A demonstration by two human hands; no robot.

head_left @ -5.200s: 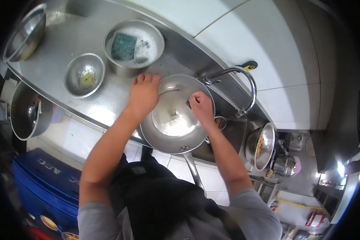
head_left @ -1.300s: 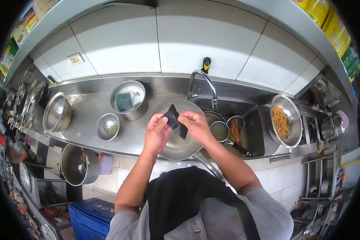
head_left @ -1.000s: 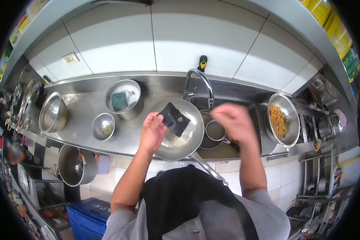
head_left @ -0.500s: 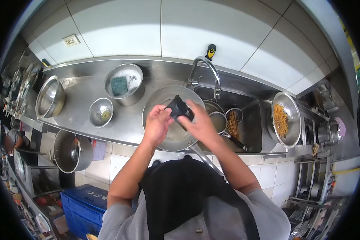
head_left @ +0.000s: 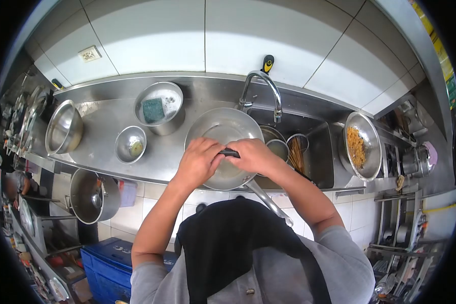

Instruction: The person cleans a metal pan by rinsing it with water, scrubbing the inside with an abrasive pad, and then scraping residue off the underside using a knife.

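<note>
A small black flat piece (head_left: pixel 230 152), of a kind I cannot make out, is held between my two hands. My left hand (head_left: pixel 199 160) is closed on its left end, fingers bent over it. From the other side, my right hand (head_left: pixel 254 156) grips its right end. Most of the piece is hidden by my fingers. Directly below both hands lies a wide metal frying pan (head_left: pixel 227 119), its long handle pointing toward me over the counter edge. The inside of the pan looks wet.
Left on the steel counter (head_left: pixel 104 119) are a pot (head_left: pixel 172 121) with suds and a green scouring pad (head_left: pixel 153 110), a small bowl (head_left: pixel 130 134) and a larger bowl (head_left: pixel 66 124). Right are a faucet (head_left: pixel 277 104), a sink (head_left: pixel 321 152) holding pots and chopsticks (head_left: pixel 296 157), and a bowl of orange-brown food (head_left: pixel 356 147).
The black piece has gone from tilted up with its broad face showing to nearly level, mostly covered by my fingers. Both hands have closed further over it.
</note>
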